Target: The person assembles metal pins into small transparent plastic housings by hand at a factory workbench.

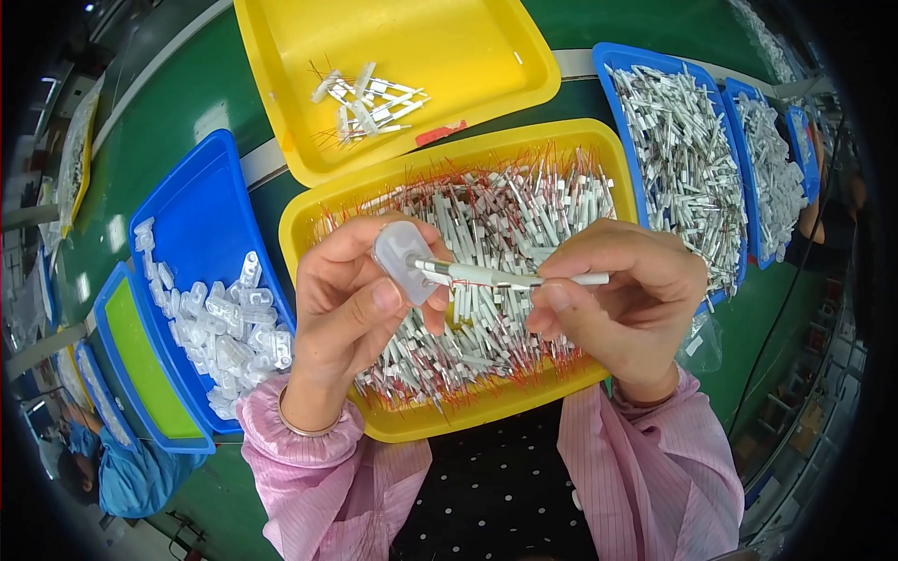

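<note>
Between thumb and fingers, my left hand grips a translucent white plastic cap, rounded and oblong. In my right hand is a slim white stick-shaped part with a metallic band, pinched near its far right end. The stick's left end meets the cap; whether it sits inside a hole there, I cannot tell. Both hands are held over a yellow tray heaped with similar white sticks that have thin red wires. My fingers partly cover that heap.
Behind stands another yellow tray holding several wired sticks. At left, a blue tray contains translucent caps, beside a green-bottomed blue tray. Blue trays of white parts line the right. A person in blue is at lower left.
</note>
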A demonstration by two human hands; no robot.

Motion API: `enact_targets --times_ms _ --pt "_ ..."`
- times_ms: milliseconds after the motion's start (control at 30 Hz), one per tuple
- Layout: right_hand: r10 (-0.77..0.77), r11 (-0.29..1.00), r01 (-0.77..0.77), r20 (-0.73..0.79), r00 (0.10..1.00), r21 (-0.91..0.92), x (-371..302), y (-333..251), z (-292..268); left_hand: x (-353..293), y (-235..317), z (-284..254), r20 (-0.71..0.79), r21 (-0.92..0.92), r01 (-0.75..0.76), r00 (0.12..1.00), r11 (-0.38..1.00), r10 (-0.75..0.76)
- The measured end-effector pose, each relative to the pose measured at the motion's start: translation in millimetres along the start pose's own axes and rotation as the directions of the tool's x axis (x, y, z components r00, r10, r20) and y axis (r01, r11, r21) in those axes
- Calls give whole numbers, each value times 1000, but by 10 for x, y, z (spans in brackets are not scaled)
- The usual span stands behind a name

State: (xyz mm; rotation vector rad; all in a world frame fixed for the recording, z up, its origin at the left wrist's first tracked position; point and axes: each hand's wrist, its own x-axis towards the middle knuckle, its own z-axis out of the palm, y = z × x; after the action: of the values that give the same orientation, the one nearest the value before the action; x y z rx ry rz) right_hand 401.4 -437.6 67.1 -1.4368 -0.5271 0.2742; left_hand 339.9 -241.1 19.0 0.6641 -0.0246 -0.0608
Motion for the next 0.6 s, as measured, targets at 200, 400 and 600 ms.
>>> enact_targets --times_ms 200,400,600 --pt "-194 907 220 107 975 -358 -34 -77 -1 -3 -5 -3 16 163 -50 999 985 48" --pt "-360 749 437 249 899 -497 -22 -74 75 -15 -2 23 2 246 -61 998 967 62" --pt "-213 929 224 70 974 -294 -42 117 131 12 -54 -3 82 218 -99 993 971 83"
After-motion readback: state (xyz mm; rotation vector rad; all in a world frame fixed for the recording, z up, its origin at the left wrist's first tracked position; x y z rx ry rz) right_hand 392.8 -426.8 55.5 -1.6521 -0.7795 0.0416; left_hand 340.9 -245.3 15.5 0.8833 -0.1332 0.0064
